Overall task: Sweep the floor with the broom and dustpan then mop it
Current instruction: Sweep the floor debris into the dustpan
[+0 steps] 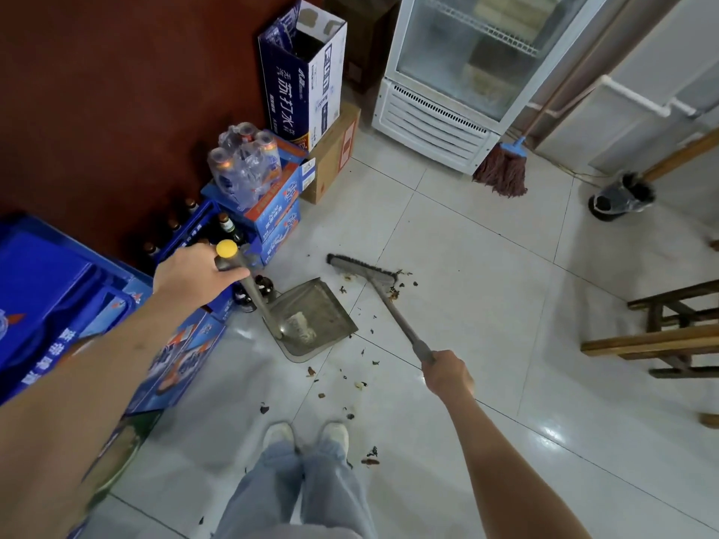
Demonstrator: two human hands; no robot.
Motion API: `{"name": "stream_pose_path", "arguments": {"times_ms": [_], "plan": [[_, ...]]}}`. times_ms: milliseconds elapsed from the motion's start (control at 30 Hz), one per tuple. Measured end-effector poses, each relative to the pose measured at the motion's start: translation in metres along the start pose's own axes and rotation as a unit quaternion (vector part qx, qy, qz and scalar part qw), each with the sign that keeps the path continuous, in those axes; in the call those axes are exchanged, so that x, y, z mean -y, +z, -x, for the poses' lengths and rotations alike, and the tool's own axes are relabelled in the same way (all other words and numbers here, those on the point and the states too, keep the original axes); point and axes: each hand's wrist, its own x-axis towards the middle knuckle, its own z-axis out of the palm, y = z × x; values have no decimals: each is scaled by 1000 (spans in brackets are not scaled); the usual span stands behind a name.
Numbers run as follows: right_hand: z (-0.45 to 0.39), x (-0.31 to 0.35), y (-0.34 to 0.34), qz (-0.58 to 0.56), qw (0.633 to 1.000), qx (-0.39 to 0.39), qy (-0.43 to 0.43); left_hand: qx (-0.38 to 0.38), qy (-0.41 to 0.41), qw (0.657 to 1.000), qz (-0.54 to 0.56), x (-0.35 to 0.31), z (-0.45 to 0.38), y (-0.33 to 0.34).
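Observation:
My left hand (194, 272) grips the top of the dustpan handle, just under its yellow cap. The grey dustpan (311, 319) rests on the white tile floor (486, 305) ahead of my feet, with a pale scrap inside it. My right hand (447, 373) holds the grey broom handle. The broom head (362, 271) lies on the floor just beyond the dustpan, with dark debris at its right end. Dark bits of debris (362, 383) are scattered over the tiles between the dustpan and my shoes. A red-brown string mop (502, 171) leans by the fridge at the back.
Blue drink cartons and crates (186, 344) with bottles line the left wall. Stacked boxes (307, 83) stand at the back left. A white glass-door fridge (459, 72) is behind them. Wooden stools (669, 332) stand at the right, and a black brush in its holder (618, 200) sits further back.

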Motion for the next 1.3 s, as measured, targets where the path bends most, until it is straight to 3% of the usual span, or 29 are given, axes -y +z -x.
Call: {"name": "stream_pose_path", "arguments": {"times_ms": [533,1300], "plan": [[-70,-12,-43,-96,994,1,54,-5,-21,1000,-4,-12,6,13],[67,-2,64,-144,986,47,76,1,20,1000,10,31,42,12]]}}
